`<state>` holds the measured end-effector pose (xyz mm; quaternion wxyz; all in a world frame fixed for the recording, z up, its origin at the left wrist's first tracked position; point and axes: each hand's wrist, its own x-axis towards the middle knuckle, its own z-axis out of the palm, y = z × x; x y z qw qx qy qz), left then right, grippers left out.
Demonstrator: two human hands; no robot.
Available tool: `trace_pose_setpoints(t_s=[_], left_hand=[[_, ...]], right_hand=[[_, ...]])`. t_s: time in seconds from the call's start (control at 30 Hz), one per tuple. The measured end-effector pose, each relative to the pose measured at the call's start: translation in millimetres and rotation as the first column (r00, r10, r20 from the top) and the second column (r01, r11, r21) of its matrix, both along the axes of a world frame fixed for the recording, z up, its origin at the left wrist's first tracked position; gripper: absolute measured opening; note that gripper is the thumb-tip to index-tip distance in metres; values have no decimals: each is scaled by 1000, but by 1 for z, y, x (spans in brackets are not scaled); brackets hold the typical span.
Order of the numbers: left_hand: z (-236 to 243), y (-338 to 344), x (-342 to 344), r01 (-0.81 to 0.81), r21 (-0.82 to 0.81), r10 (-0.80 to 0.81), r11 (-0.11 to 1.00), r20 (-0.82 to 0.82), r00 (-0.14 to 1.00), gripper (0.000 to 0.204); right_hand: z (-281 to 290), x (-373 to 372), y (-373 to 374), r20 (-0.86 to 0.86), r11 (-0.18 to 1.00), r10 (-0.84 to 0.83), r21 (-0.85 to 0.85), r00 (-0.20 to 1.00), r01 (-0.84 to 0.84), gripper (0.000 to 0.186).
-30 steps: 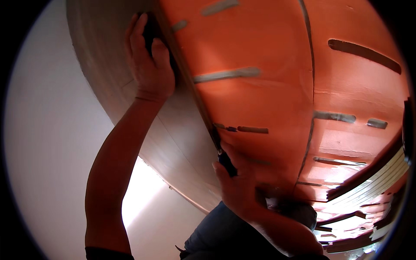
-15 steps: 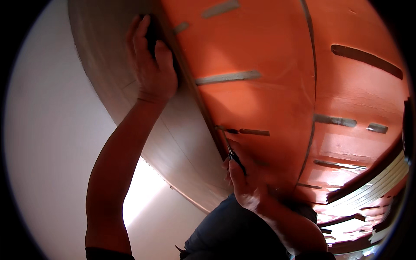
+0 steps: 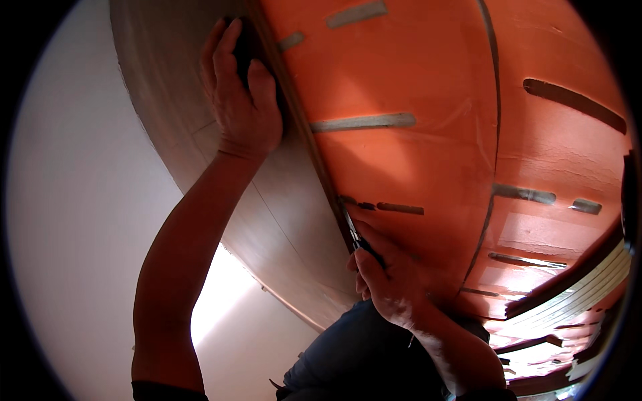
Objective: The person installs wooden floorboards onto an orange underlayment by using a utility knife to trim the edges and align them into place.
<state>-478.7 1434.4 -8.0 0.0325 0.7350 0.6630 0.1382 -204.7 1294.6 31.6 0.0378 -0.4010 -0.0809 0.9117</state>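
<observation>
My left hand (image 3: 244, 107) lies on the brown wood-look floor planks (image 3: 267, 207), fingers stretched and thumb apart, close to their long edge. A dark patch beside the thumb could be shadow; I cannot tell. My right hand (image 3: 388, 274) is closed round the dark handle of a slim tool with a narrow metal blade, which looks like a utility knife (image 3: 354, 230). Its blade points away from me along the plank edge, over the orange underlay sheet (image 3: 401, 160). The exact contact of its tip is too dark to make out.
Several slots in the orange sheet show grey or dark beneath, such as a long slot (image 3: 364, 121). A dark seam (image 3: 497, 113) crosses the sheet. A white wall (image 3: 73, 187) stands left of the planks. Light ribbed strips (image 3: 575, 281) lie at the right.
The floor has shifted slightly rightward in view. My right hand has tilted the knife, and its blade now sits closer along the plank edge. My left hand keeps its place on the planks.
</observation>
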Motion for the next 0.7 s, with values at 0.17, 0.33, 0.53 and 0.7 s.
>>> trace_pose_setpoints(t_s=[0.17,0.33,0.53,0.7], left_hand=[[1,0,3,-17,-32,17,999,-5,1000,52],[0,-1,1,5,-35,-5,999,21,1000,51],[-1,-3,-2,15,-12,-15,1000,-8,1000,50],[0,-1,-1,52,-16,-52,999,2,999,48]], right_hand=[[-5,-14,-25,82,993,-30,118,996,20,54],[5,-35,-47,236,951,-203,278,950,134,47],[14,-35,-39,283,955,-239,244,929,172,45],[16,-32,-41,296,943,-295,242,909,228,42]])
